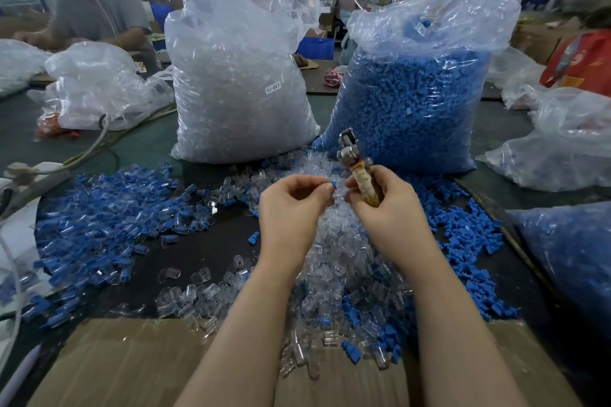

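Observation:
My left hand (291, 205) pinches a small blue plastic piece (332, 184) between thumb and fingertips above the table. My right hand (383, 205) grips the taped handle of a metal hand tool (355, 162), whose steel head points up and away. Both hands hover over a heap of clear plastic caps (334, 261). To the left lies a spread of clear caps with blue pieces inside (105, 225). Loose blue pieces (469, 241) lie to the right.
Two tall plastic sacks stand behind the heaps: one of clear caps (238, 82) and one of blue pieces (413, 102). Cardboard (132, 360) covers the near edge. A cable (99, 142) runs at left. A masked person (92, 0) sits far left. Smaller bags (562, 149) crowd the right.

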`<state>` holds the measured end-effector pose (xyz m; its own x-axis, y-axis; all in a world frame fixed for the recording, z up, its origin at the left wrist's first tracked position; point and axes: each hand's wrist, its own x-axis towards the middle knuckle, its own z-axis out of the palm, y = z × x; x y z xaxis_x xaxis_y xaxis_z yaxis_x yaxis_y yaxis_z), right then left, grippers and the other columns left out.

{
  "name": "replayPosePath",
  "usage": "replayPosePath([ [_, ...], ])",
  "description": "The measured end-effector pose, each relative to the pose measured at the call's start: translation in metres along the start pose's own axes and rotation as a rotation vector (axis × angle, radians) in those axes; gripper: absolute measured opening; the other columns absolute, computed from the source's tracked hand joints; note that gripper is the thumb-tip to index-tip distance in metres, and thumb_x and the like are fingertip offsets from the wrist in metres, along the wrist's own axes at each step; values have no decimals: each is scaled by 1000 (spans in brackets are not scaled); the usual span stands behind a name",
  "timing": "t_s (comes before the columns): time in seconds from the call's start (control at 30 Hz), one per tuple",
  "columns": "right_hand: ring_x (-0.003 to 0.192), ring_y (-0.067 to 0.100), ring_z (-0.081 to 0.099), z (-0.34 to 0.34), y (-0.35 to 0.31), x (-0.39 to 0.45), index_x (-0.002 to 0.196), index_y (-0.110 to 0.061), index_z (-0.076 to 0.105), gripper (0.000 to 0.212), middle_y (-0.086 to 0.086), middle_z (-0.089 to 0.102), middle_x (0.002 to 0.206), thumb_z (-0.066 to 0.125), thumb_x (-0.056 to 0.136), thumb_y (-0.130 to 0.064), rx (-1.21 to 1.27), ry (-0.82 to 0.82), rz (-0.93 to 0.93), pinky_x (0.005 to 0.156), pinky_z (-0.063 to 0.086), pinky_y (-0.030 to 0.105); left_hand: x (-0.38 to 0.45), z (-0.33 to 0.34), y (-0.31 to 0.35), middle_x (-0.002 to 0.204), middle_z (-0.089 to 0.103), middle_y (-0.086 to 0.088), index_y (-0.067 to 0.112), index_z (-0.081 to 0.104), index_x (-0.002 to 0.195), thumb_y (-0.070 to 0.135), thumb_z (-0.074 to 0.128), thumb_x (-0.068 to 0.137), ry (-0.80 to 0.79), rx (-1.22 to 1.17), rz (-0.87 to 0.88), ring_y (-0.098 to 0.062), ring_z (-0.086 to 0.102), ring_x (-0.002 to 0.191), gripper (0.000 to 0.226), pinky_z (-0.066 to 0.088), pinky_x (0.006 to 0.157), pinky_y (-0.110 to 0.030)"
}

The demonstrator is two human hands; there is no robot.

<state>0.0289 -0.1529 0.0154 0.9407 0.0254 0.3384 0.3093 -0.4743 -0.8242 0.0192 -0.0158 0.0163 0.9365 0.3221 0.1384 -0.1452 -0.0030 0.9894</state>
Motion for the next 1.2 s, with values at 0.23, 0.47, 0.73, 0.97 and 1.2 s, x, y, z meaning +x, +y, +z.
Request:
replayPosePath([
  [0.23, 79, 30, 61, -10, 4, -4, 91, -20, 62, 5, 0, 66, 81, 63, 87, -16, -65, -232, 86, 74, 51, 49, 4, -8, 2, 68, 71, 3, 11, 70, 82, 0, 69, 87, -20, -234, -7, -9, 67, 66, 12, 55, 67, -19],
  [0.47, 81, 27, 63, -8, 1, -4, 90, -25, 62, 10, -3, 66, 82, 66, 86, -16, -32, -311, 83, 79, 52, 49, 5, -10, 2, 66, 71, 5, 8, 69, 84, -2, 67, 88, -26, -242, 42, -5, 66, 63, 11, 54, 65, -17],
  [0.73, 65, 1, 52, -7, 0, -4, 92, -30, 58, 15, -15, 60, 76, 61, 89, -15, -102, -339, 51, 62, 43, 27, 4, -10, 3, 70, 71, 5, 8, 69, 86, -2, 67, 88, -54, -228, 59, -6, 66, 66, 11, 55, 67, -18],
  [0.97, 50, 4, 44, -4, 2, -5, 81, -29, 54, 21, -10, 50, 58, 55, 82, -8, -188, -310, 46, 51, 30, 25, 4, -11, 2, 69, 71, 5, 9, 69, 85, -2, 66, 88, -78, -237, 48, -7, 65, 66, 11, 55, 66, -19],
  [1.2, 55, 11, 44, -4, 3, -5, 79, -25, 52, 16, -7, 52, 61, 54, 82, -9, -223, -289, 19, 52, 31, 30, 3, -9, 3, 74, 71, -1, 6, 69, 87, -1, 65, 89, -76, -253, 38, -8, 66, 68, 8, 53, 65, -17],
])
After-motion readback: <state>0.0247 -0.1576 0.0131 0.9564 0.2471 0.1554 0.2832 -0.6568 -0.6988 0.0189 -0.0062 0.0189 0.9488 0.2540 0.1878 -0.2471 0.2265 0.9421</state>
